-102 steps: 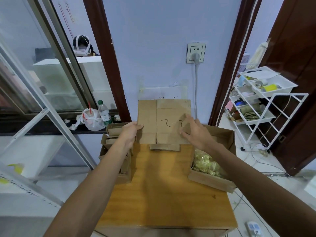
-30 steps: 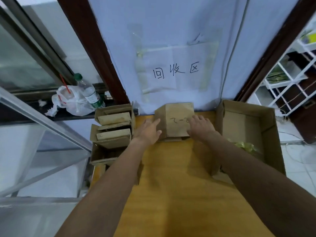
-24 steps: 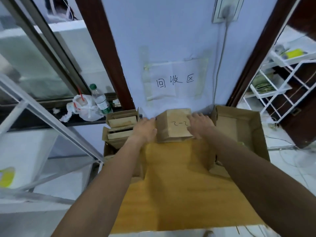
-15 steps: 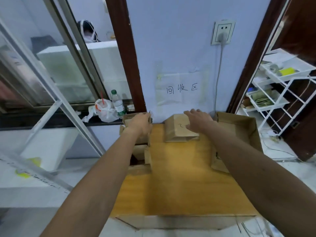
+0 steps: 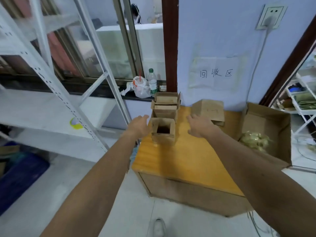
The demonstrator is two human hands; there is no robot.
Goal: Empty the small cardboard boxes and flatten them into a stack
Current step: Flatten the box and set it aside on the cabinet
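At the far left, white metal shelving [image 5: 51,74] is seen, with a plastic bag [image 5: 140,86] and a water bottle [image 5: 152,82] stood on the ledge beyond it. Along the left edge of the wooden table [image 5: 179,159] a row of small cardboard boxes [image 5: 165,106] is lined up from near to far, four as far as can be counted, all upright and unflattened. The left hand [image 5: 139,124] is held open, fingers extended, just beside the left wall of the nearest box [image 5: 163,132], whose top is open onto a dark inside. Whether contact is made, or whether anything is left inside, cannot be told. The right hand [image 5: 199,125] is also open and empty, spread above the table between that box and the flattened box [image 5: 209,111]. That one is laid at the far edge below the paper sign [image 5: 216,73], with what looks like another piece beneath it. At the right, yellowish packets [image 5: 254,141] are heaped in a large carton [image 5: 273,120]. The task is judged to be at an early stage: a stack has been started, while the row remains to be emptied and flattened.
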